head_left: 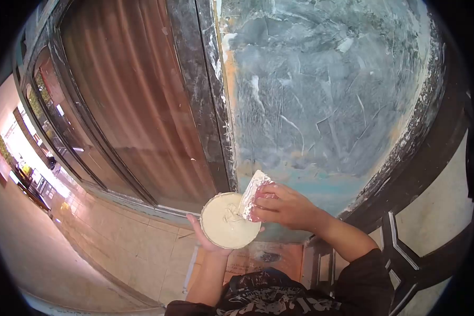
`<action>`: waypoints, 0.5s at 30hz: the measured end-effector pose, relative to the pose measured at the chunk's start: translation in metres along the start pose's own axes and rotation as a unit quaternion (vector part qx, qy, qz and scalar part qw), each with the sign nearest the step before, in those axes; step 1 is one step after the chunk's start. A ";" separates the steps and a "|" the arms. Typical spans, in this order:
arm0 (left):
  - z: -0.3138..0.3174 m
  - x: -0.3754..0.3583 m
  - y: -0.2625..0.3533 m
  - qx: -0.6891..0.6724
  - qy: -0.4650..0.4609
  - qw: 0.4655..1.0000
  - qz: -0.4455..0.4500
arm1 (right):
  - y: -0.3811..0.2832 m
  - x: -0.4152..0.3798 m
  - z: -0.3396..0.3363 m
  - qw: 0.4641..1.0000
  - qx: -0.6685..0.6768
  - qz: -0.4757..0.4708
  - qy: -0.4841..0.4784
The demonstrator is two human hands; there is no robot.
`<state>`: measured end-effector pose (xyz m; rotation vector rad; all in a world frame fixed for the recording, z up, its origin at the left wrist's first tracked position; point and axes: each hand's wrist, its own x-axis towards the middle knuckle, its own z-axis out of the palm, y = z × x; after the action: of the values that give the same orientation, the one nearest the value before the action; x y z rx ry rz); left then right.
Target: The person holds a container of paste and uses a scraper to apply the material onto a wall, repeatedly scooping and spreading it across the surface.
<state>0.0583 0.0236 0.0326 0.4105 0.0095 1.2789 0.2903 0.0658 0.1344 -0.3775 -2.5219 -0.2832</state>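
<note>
My left hand [213, 243] holds up a round tub [203, 231] from below, its thumb along the left side and most fingers hidden underneath. Cream-white paste [229, 229] fills the tub, with swirl marks near its middle. My right hand [287, 207] grips a flat scraper [254, 190] smeared with white paste and showing pinkish patches. One end of the scraper is at the paste near the tub's right side. Just beyond both hands stands a wall panel [310, 105] with patchy grey-blue and white filler and a turquoise strip low down.
Left of the wall panel is a dark-framed window [195, 95] with a brown curtain [126, 89] behind the glass. A dark panelled door [432, 200] stands at right. An orange-brown printed sheet [242, 263] lies on the tiled floor [126, 237] below.
</note>
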 end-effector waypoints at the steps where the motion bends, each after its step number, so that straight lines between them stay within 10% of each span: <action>1: 0.002 0.002 -0.003 0.000 0.011 1.000 0.005 | 0.001 -0.002 -0.001 1.000 -0.006 0.002 -0.004; 15: 0.001 0.004 -0.040 -0.001 0.056 0.998 0.004 | 0.049 -0.061 -0.003 0.948 0.059 0.286 0.122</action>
<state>0.0967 0.0179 0.0222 0.3376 0.1022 1.3082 0.3562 0.0981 0.1085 -0.9355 -2.0653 0.0493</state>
